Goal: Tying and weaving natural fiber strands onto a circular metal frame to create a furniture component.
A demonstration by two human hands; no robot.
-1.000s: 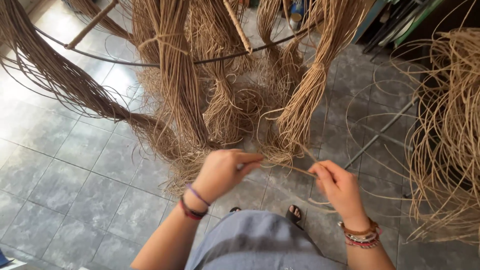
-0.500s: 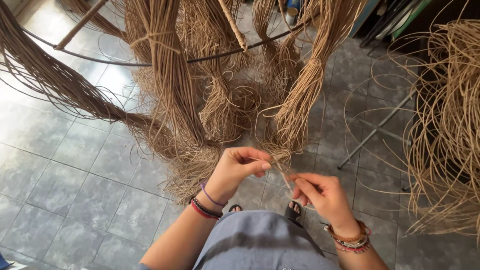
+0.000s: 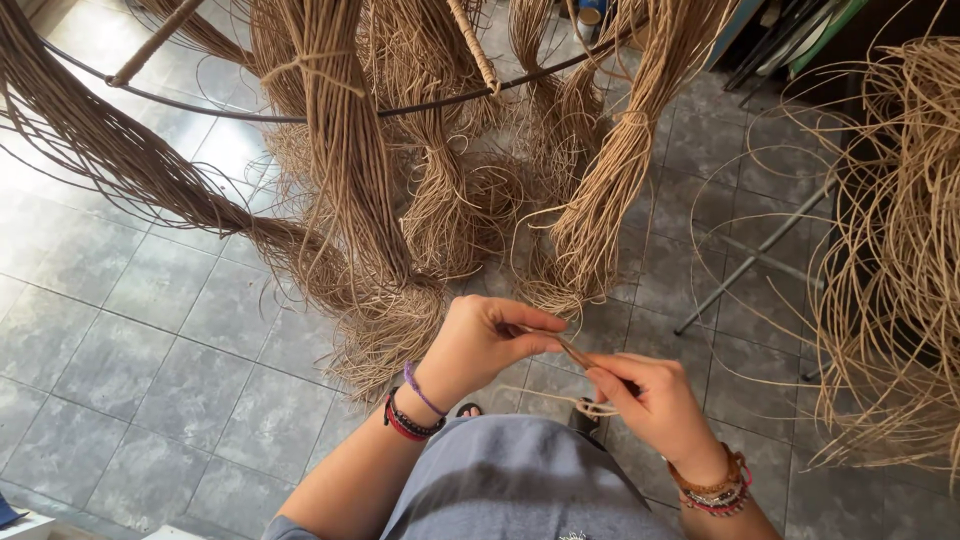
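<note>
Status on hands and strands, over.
Left hand and right hand both pinch one thin strand. Hanging bundles just ahead, not touching. Nothing blocking.

There is a single view, worn on the person's head and aimed steeply downward and slightly forward, so the grey square-tiled floor (image 3: 120, 350) fills the left and lower left of the frame. It sits close to the work: the left hand (image 3: 480, 340) and the right hand (image 3: 650, 400) meet just below the centre, with both forearms and a grey-clad lap entering from the bottom edge. Hanging bundles of tan fibre cord (image 3: 350, 180) cross the upper half, strung over a thin dark curved rod (image 3: 250, 112) near the top, and a loose heap of pale wiry strands (image 3: 890, 270) occupies the right edge.
</note>
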